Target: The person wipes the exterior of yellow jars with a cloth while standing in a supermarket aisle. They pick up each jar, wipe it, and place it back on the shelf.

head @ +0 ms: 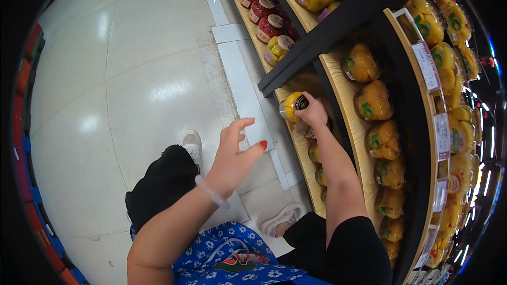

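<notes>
My right hand [315, 111] reaches onto the lowest wooden shelf [299, 146] and grips a glass jar of yellow fruit [292, 105] by its black lid. The jar is tilted near the shelf's front edge. A crumpled greyish-brown thing, perhaps a cloth [304, 128], shows just below that hand; whether the hand holds it cannot be told. My left hand [237, 154] hangs over the floor in front of the shelf, thumb and fingers apart, with nothing in it. More fruit jars [315, 153] stand along the same shelf, partly hidden by my right forearm.
Jars of orange-yellow fruit [374, 100] line the shelf above, and more fill the top level [451, 63]. A black shelf post [340, 27] divides this bay from one with red fruit jars [269, 27]. Price tags [427, 66] hang on the edge. Colourful crates [24, 126] border the left.
</notes>
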A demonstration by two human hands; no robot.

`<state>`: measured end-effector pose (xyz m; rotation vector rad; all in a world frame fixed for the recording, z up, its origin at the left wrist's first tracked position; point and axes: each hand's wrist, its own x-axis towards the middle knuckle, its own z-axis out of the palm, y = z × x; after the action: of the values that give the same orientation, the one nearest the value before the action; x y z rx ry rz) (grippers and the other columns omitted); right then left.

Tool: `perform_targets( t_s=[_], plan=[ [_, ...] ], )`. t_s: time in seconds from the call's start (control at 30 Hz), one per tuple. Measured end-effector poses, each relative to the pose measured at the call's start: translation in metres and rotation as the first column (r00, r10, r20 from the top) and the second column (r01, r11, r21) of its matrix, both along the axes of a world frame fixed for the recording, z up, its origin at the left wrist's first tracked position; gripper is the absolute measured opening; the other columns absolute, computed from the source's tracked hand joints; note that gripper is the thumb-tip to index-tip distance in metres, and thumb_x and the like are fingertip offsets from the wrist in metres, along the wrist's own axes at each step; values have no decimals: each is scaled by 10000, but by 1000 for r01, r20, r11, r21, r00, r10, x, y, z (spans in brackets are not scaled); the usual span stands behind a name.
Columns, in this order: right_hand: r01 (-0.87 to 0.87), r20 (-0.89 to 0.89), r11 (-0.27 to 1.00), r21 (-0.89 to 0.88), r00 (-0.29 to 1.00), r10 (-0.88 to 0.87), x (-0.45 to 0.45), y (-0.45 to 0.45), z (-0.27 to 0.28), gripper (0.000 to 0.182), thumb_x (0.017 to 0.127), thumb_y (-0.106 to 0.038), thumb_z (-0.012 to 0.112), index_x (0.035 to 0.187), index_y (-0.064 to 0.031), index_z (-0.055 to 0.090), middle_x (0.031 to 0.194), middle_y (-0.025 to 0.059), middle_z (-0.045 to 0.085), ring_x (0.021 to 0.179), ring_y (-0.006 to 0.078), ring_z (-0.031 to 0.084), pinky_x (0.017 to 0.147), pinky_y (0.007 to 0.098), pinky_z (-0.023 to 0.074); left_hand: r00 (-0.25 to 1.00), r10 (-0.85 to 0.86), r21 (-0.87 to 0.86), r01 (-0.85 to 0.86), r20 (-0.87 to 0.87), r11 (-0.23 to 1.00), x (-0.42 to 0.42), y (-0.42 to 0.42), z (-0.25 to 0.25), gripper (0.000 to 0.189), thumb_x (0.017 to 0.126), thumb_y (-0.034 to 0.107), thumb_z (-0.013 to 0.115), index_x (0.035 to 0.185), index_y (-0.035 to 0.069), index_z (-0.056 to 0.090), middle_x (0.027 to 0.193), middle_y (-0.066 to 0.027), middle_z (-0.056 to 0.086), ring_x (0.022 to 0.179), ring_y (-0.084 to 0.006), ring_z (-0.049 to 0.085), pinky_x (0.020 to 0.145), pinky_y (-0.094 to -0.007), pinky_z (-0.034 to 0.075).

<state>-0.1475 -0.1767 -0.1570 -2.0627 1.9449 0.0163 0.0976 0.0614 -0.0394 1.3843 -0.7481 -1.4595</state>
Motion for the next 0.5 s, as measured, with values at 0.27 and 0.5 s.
perform_targets(
  t_s=[0.27, 0.5],
  plan=[
    [134, 320, 989, -61, 941, -107, -73, -109, -98, 840, 582, -97, 780, 1388, -153, 551, 1310, 188, 589, 1132, 287, 613, 912, 330, 511, 994, -79, 89, 85, -75, 992, -1, -12, 22, 483, 899, 124, 605, 1364, 138, 476, 1424, -72, 427, 1333, -244, 369, 1048, -381, 366],
    [119, 268, 990, -80, 959, -93, -72, -113, -110, 909, 620, -47, 749, 1468, -170, 446, 1444, 187, 480, 1309, 317, 482, 1028, 331, 424, 993, -83, 65, 88, -87, 994, -9, -9, 22, 453, 896, 75, 576, 1342, 122, 510, 1362, -62, 468, 1263, -212, 435, 1031, -341, 395]
  ],
)
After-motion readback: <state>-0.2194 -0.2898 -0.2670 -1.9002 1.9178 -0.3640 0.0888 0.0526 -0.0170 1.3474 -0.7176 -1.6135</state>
